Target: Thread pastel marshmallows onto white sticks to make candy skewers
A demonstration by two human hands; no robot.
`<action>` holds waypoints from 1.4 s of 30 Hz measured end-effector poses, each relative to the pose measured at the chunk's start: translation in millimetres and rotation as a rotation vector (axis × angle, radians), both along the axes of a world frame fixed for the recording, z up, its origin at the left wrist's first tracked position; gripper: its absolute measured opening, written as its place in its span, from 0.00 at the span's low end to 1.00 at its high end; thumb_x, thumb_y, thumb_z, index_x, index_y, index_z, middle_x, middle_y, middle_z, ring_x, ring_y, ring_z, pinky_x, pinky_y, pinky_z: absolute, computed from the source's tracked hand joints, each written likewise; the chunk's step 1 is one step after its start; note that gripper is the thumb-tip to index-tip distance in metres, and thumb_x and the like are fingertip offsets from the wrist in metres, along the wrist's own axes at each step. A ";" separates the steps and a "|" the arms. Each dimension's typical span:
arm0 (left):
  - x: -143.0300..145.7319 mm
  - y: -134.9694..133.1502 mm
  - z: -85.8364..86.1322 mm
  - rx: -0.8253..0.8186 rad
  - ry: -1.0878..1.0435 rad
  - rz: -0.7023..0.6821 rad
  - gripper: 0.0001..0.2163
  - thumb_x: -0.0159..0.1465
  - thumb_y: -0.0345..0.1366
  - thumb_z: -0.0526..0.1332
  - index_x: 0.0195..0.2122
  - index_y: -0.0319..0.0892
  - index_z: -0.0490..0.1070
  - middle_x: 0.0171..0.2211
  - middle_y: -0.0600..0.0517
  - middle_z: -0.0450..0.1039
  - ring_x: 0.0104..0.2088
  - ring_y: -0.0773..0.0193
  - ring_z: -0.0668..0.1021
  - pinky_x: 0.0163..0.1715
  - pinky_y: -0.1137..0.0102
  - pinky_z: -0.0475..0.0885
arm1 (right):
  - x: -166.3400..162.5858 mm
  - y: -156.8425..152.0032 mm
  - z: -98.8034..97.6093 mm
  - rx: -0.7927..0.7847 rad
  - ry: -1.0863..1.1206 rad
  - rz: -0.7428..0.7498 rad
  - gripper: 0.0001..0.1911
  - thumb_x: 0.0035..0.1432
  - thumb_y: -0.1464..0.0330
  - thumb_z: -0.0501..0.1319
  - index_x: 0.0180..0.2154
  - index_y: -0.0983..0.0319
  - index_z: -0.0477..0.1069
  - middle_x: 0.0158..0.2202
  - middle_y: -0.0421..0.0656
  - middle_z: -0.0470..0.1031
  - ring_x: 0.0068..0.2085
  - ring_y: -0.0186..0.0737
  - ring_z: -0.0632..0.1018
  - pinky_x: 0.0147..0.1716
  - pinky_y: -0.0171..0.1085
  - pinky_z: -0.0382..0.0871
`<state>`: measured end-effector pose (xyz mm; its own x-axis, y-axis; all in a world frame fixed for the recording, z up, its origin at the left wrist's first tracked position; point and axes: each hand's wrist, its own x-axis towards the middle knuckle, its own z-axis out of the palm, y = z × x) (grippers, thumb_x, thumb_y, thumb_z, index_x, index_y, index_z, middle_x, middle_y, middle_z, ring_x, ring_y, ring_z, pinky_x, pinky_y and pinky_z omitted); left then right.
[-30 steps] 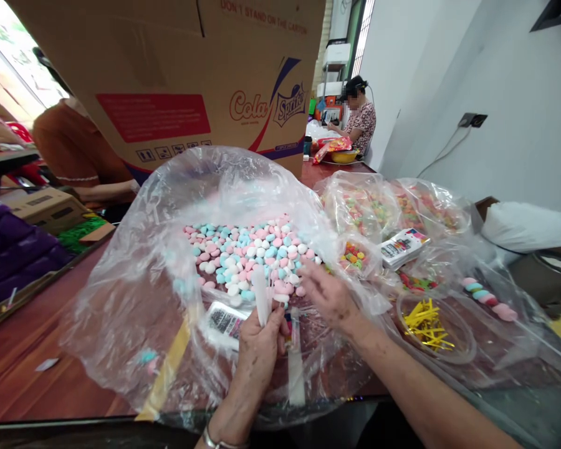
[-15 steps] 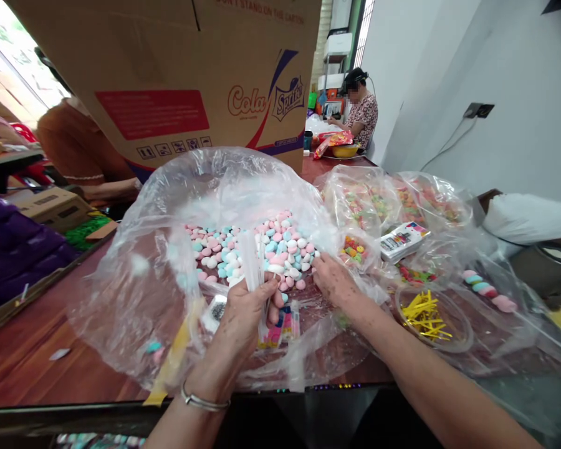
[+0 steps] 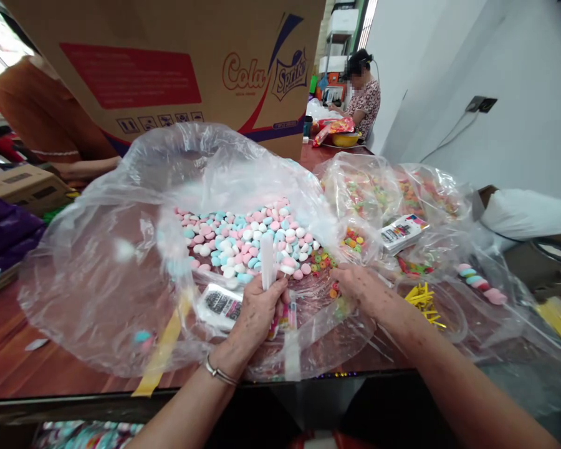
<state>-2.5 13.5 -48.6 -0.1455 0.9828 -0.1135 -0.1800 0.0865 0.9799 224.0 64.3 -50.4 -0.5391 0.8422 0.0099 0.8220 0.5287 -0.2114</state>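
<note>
Picking looks like step in hand; next move calls for light pinch. Surface (image 3: 9,368) carries big clear bag (image 3: 75,299), pink, white, blue candies (image 3: 243,240) heaped at its open mouth. Gummy bags (image 3: 364,187) lie to right. Round tub (image 3: 462,324) holds yellow ties (image 3: 423,302). Left hand (image 3: 257,308) grasps pale strips (image 3: 267,262) upright before heap. Right hand (image 3: 359,287) bends beside loose gummies (image 3: 321,260) at heap's right; view unclear there, cannot tell if gripping.

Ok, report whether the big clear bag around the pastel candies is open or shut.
Open: the big clear bag gapes toward the left hand, with pastel candies showing uncovered inside.
</note>
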 end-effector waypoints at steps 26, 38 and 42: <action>-5.9 -2.6 -3.0 -0.030 0.017 -0.017 0.11 0.57 0.42 0.65 0.28 0.39 0.69 0.16 0.56 0.70 0.09 0.75 0.63 0.09 0.79 0.52 | -18.6 -2.0 17.3 -0.175 0.234 -0.004 0.05 0.53 0.76 0.56 0.30 0.63 0.69 0.33 0.43 0.73 0.34 0.37 0.71 0.34 0.34 0.62; -5.6 -5.5 0.0 -0.070 0.066 -0.097 0.09 0.58 0.41 0.64 0.27 0.40 0.70 0.15 0.57 0.69 0.10 0.74 0.63 0.09 0.79 0.55 | -23.3 10.3 28.9 -0.206 0.411 -0.105 0.05 0.56 0.70 0.54 0.29 0.61 0.67 0.26 0.37 0.70 0.29 0.34 0.71 0.28 0.32 0.61; -4.6 -5.5 0.3 -0.077 0.062 -0.088 0.10 0.57 0.41 0.64 0.29 0.40 0.70 0.15 0.57 0.69 0.09 0.73 0.63 0.08 0.79 0.53 | -13.2 3.4 31.3 -0.221 0.207 -0.004 0.06 0.55 0.73 0.56 0.27 0.62 0.69 0.28 0.38 0.71 0.30 0.35 0.70 0.30 0.32 0.59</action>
<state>-7.2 8.0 -48.3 -0.0680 0.9809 -0.1822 -0.1077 0.1743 0.9788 210.8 67.6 -19.1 -0.5413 0.8384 -0.0645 0.7514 0.4478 -0.4846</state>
